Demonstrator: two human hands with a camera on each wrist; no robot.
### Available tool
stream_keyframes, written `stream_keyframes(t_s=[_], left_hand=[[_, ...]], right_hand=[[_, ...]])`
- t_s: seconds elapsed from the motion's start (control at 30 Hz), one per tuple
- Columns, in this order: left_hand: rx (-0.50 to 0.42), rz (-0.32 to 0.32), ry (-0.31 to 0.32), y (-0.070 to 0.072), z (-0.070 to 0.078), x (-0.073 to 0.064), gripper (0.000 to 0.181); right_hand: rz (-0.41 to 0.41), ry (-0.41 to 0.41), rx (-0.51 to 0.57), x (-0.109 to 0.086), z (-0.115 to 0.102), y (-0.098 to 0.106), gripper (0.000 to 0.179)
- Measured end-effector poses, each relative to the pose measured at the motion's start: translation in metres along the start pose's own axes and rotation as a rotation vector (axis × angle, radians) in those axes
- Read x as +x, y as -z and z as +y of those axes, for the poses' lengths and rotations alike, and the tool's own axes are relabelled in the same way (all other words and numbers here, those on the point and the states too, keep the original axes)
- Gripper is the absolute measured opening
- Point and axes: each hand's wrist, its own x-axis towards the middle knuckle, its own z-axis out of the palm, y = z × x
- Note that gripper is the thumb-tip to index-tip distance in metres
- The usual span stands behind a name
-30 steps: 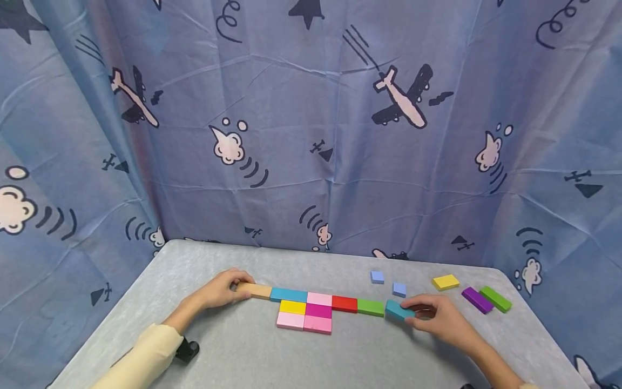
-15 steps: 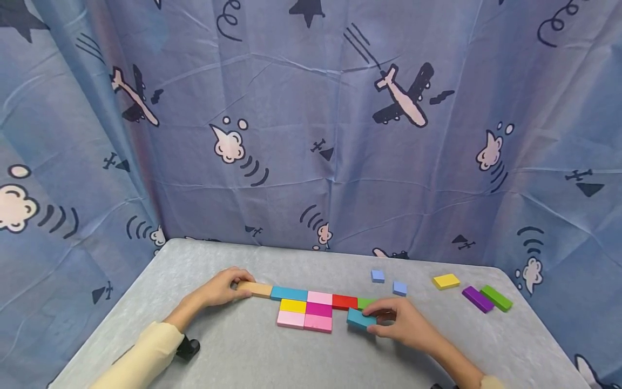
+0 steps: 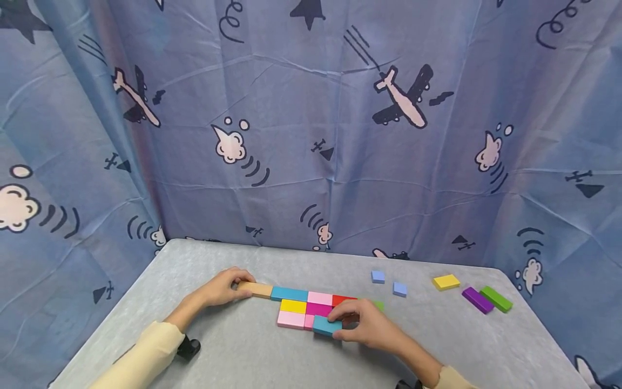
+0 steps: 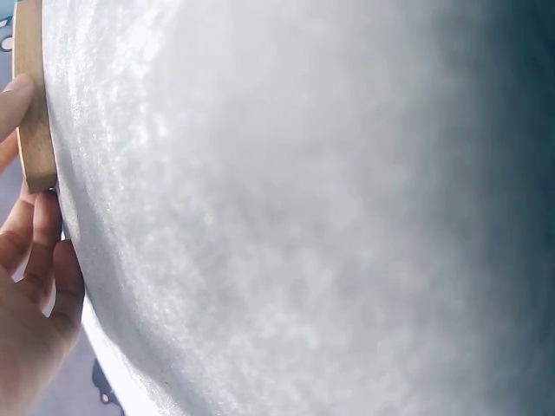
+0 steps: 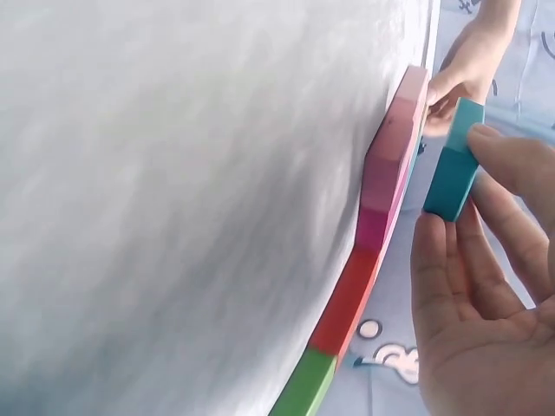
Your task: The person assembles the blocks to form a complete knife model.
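Observation:
My left hand (image 3: 221, 287) grips the left end of a tan wooden block (image 3: 259, 290), thumb and fingers on either side. In the row, a blue block (image 3: 289, 294), a light pink, a red (image 3: 344, 300) and a partly hidden green block follow it. Under the row sit a yellow block (image 3: 292, 306), a magenta block (image 3: 318, 309), a light pink block (image 3: 290, 320) and a mostly covered pink block (image 3: 308, 323). My right hand (image 3: 366, 327) pinches a teal block (image 5: 455, 165), raised above the table in front of that pink block.
At the back right lie two small light blue blocks (image 3: 377, 277), a yellow block (image 3: 445, 282), a purple block (image 3: 477, 300) and a green block (image 3: 496, 299). A patterned curtain (image 3: 272, 135) surrounds the grey table (image 3: 233, 351) at the back and sides.
My right hand has carried the teal block leftward, from beyond the row's green end to over the pink blocks. The left hand has stayed on the wooden block.

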Motion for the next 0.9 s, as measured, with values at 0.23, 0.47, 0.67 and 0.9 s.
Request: stream_keyframes(t_s=[0.23,0.47,0.67,0.9], left_hand=[[-0.007,-0.003,0.001,0.000,0.000,-0.001,0.021],[-0.004,-0.007,-0.003,0.001,0.000,0.000,0.020],[-0.006,0.000,-0.011,0.001,-0.001,0.000,0.019],[-0.011,-0.003,-0.013,0.001,0.000,-0.001,0.020]], right_hand=[[-0.041,0.011,-0.030,0.017,-0.010,-0.017,0.022],[-0.062,0.028,-0.024,0.030,-0.020,-0.032,0.022],[-0.064,0.038,-0.043,0.040,-0.022,-0.043,0.021],[-0.057,0.036,-0.050,0.046,-0.029,-0.051,0.020]])
